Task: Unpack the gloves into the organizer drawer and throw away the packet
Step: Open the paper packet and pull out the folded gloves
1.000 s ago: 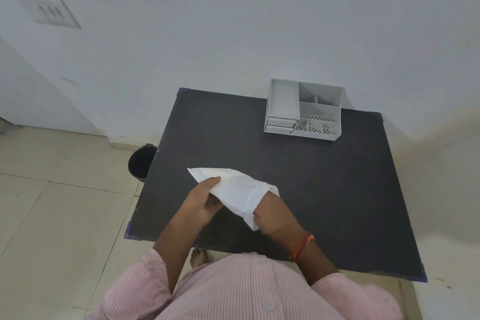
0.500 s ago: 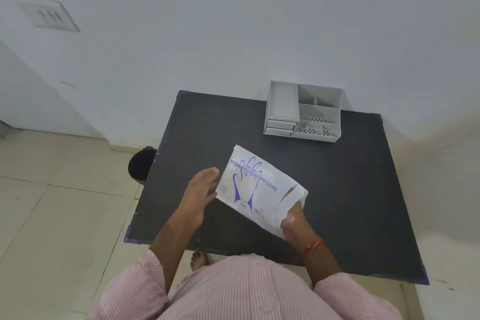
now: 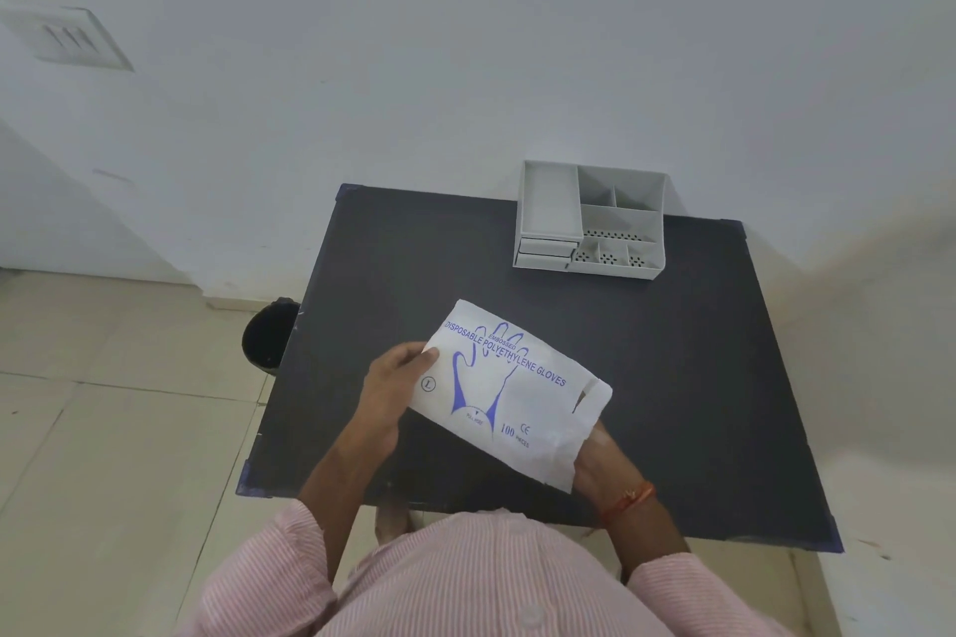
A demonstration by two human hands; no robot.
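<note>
A white packet of gloves (image 3: pixel 509 391) with blue print, "disposable polyethylene gloves", is held flat above the near part of the black table (image 3: pixel 672 378), printed face up. My left hand (image 3: pixel 393 393) grips its left end. My right hand (image 3: pixel 595 460) holds its right end from beneath, mostly hidden by the packet. The grey organizer (image 3: pixel 592 222) with its two small drawers shut stands at the table's far edge, against the wall. No loose gloves are visible.
A black bin (image 3: pixel 269 336) stands on the tiled floor beside the table's left edge. A white wall runs behind the table. My pink striped shirt fills the bottom of the view.
The packet was turned over from its plain side to its printed side and spread flatter. Both hands kept hold of it and shifted slightly right.
</note>
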